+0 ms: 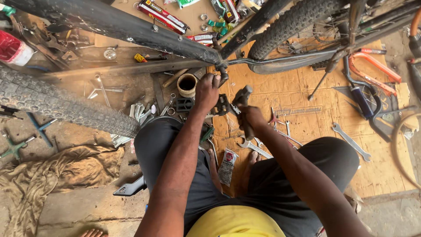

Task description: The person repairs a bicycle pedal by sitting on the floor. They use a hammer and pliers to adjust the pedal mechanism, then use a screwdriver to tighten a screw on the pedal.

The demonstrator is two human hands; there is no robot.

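A black bicycle frame [131,30] runs across the top of the view, with its crank arm [222,75] hanging down at the middle. My left hand [207,91] grips the crank arm just above a black pedal [222,106]. My right hand [248,117] is shut on the wooden handle of a hammer [242,97], whose metal head sits right beside the pedal. Both forearms reach forward over my dark shorts.
A knobby front tyre [66,105] lies at left, the rear tyre [289,22] at top right. Spanners [351,141] and other tools lie on brown cardboard [307,87]. An orange fork [377,70], a small round tin [187,84], a cloth [52,175] and packets surround me.
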